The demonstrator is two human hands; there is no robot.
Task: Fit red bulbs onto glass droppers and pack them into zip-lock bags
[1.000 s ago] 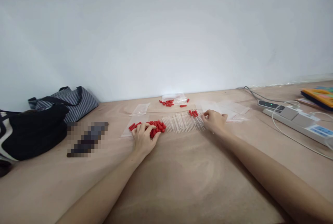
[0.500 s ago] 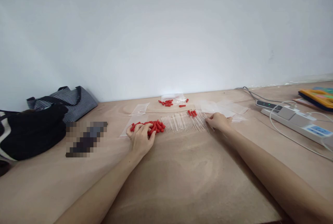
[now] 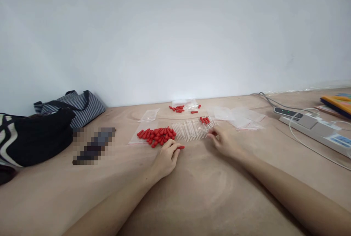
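Observation:
My left hand (image 3: 166, 157) pinches a red rubber dropper bulb (image 3: 181, 147) between thumb and fingertips, just in front of the pile. A heap of red bulbs (image 3: 160, 135) lies beyond it, partly on a clear plastic bag (image 3: 134, 140). To the right is a row of thin clear dropper tubes (image 3: 189, 130), laid side by side. Red bulbs (image 3: 204, 120) sit at the far ends of a few tubes on the right. My right hand (image 3: 223, 141) is closed at the row's right end, fingertips together; whatever they hold is hidden.
More red bulbs (image 3: 179, 109) lie by a clear bag near the wall. Flat plastic bags (image 3: 244, 117) spread at the right. A power strip (image 3: 315, 130) with white cables stands further right. Bags (image 3: 41, 137) and a blurred dark object (image 3: 94, 146) are at the left.
My left hand has come off the heap, moving right and nearer with one red bulb in its fingers. My right hand has shifted left and nearer at the tubes' right end.

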